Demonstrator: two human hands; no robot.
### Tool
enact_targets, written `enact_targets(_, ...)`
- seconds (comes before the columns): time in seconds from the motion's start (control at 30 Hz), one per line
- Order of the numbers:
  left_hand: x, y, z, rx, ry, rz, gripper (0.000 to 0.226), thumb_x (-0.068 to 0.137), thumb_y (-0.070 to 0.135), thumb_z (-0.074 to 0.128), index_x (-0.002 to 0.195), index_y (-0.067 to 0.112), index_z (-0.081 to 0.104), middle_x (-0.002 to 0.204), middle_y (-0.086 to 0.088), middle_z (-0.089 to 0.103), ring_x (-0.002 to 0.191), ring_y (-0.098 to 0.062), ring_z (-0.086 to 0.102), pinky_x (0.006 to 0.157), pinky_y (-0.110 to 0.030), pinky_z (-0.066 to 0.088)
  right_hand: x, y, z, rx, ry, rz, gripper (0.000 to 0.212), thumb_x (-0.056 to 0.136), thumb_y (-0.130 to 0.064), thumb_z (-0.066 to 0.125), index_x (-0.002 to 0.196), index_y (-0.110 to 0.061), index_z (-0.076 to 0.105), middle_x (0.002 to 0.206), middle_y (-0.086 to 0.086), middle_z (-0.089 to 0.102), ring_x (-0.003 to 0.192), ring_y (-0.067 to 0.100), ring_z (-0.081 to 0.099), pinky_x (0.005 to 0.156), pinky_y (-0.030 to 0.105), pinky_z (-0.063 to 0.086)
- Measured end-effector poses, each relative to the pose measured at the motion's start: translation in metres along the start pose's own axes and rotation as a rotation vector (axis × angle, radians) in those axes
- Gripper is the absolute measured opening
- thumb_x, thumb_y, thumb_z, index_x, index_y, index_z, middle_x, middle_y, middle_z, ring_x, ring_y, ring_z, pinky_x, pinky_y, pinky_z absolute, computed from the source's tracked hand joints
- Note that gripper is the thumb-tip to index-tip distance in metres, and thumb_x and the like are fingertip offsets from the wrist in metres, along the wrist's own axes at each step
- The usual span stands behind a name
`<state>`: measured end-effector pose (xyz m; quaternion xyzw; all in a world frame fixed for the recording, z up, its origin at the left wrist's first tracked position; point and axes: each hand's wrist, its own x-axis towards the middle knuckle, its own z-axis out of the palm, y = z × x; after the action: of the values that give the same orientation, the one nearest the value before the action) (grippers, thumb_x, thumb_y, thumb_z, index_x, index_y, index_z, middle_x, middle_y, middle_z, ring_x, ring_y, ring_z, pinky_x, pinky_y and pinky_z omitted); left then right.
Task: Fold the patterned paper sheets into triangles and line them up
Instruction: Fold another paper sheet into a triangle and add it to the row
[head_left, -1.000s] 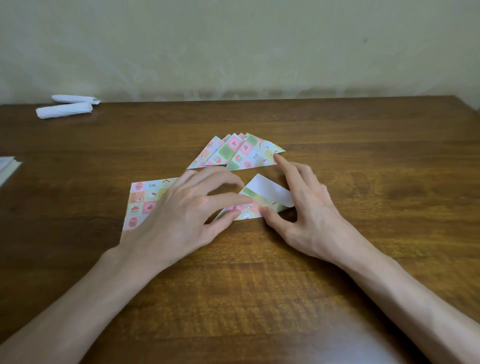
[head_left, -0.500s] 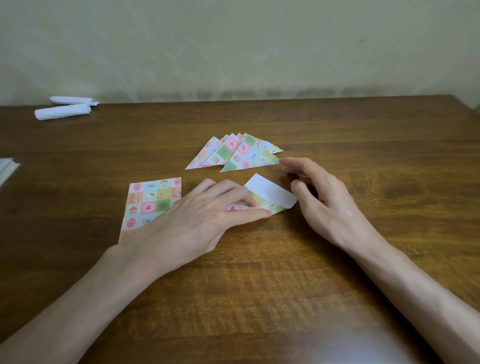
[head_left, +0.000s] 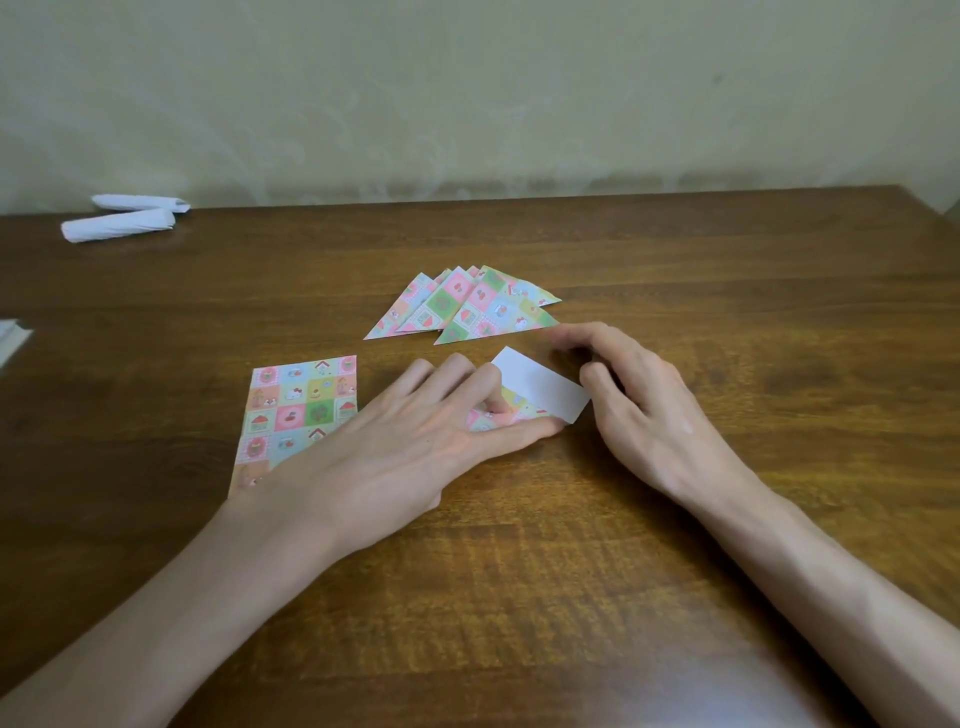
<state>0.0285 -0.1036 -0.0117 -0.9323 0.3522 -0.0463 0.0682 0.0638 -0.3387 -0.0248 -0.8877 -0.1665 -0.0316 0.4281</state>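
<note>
Left to right: an unfolded sheet of pastel patterned paper lies flat on the brown wooden surface, its near corner hidden by my left wrist. My left hand has straight fingers pressed flat on the half-folded patterned sheet, whose white underside shows as a flap pointing right. Beyond it lies the overlapping row of finished patterned paper triangles. My right hand is loosely curled and grips nothing. Its thumb is at the flap's right edge, though I cannot tell whether it touches. To fold well, I judge that I should anchor the crease with the left fingers, bring the flap's corner exactly to the matching edge, then press outward from the anchored end so the paper does not skid.
</note>
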Motion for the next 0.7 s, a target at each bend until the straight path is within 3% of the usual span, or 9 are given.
enact_targets(0.17, 0.0, 0.006, -0.007, 0.04, 0.009, 0.011, 0.109, 0.065, -0.004, 0.007, 0.162, 0.044, 0.013, 0.123, 0.004, 0.039, 0.104, -0.021, 0.037, 0.086, -0.035, 0.041, 0.0, 0.0, 0.001, -0.005, -0.011, -0.009, 0.044, 0.098, -0.02, 0.035, 0.133, -0.028, 0.062, 0.126, -0.018, 0.064, 0.127, -0.001, 0.051, 0.106, 0.015, 0.036)
enact_targets(0.27, 0.003, 0.006, -0.008, 0.004, 0.023, 0.001, 0.11, 0.065, -0.009, 0.022, 0.16, 0.047, 0.013, 0.123, 0.005, 0.035, 0.106, -0.02, 0.037, 0.087, -0.035, 0.041, 0.001, 0.0, 0.001, -0.017, -0.041, -0.007, 0.041, 0.103, -0.015, 0.039, 0.135, -0.029, 0.061, 0.132, -0.019, 0.061, 0.132, -0.001, 0.046, 0.107, 0.01, 0.031)
enact_targets(0.37, 0.004, 0.005, -0.007, -0.066, 0.055, 0.0, 0.104, 0.078, -0.011, 0.049, 0.158, 0.049, 0.019, 0.124, 0.008, 0.038, 0.109, -0.019, 0.041, 0.091, -0.036, 0.043, 0.0, -0.002, 0.003, -0.062, -0.069, -0.039, 0.045, 0.098, -0.025, 0.037, 0.136, -0.032, 0.06, 0.136, -0.023, 0.057, 0.135, -0.001, 0.041, 0.111, 0.015, 0.03)
enact_targets(0.53, -0.006, -0.01, -0.002, -0.373, 0.111, -0.016, 0.059, 0.1, 0.012, 0.052, 0.15, 0.043, 0.049, 0.128, 0.022, 0.052, 0.115, -0.009, 0.048, 0.101, -0.026, 0.034, -0.002, -0.004, 0.005, -0.146, -0.065, -0.085, 0.042, 0.096, -0.036, 0.044, 0.135, -0.033, 0.059, 0.134, -0.023, 0.056, 0.133, 0.002, 0.04, 0.113, 0.035, 0.036)
enact_targets(0.6, -0.011, -0.016, -0.002, -0.51, 0.095, -0.046, 0.052, 0.102, 0.024, 0.058, 0.149, 0.044, 0.05, 0.133, 0.027, 0.052, 0.125, 0.001, 0.045, 0.11, -0.016, 0.025, -0.003, -0.006, 0.007, -0.202, -0.042, -0.145, 0.04, 0.095, -0.042, 0.049, 0.132, -0.031, 0.062, 0.132, -0.02, 0.057, 0.132, 0.006, 0.044, 0.11, 0.039, 0.039)
enact_targets(0.7, -0.019, -0.021, -0.003, -0.53, 0.068, -0.013, 0.053, 0.102, 0.035, 0.059, 0.152, 0.042, 0.046, 0.151, 0.029, 0.044, 0.143, 0.008, 0.034, 0.126, -0.023, 0.01, -0.005, -0.009, 0.008, -0.251, -0.018, -0.307, 0.029, 0.094, -0.037, 0.06, 0.118, -0.026, 0.072, 0.128, -0.012, 0.061, 0.13, 0.01, 0.05, 0.106, 0.035, 0.041)
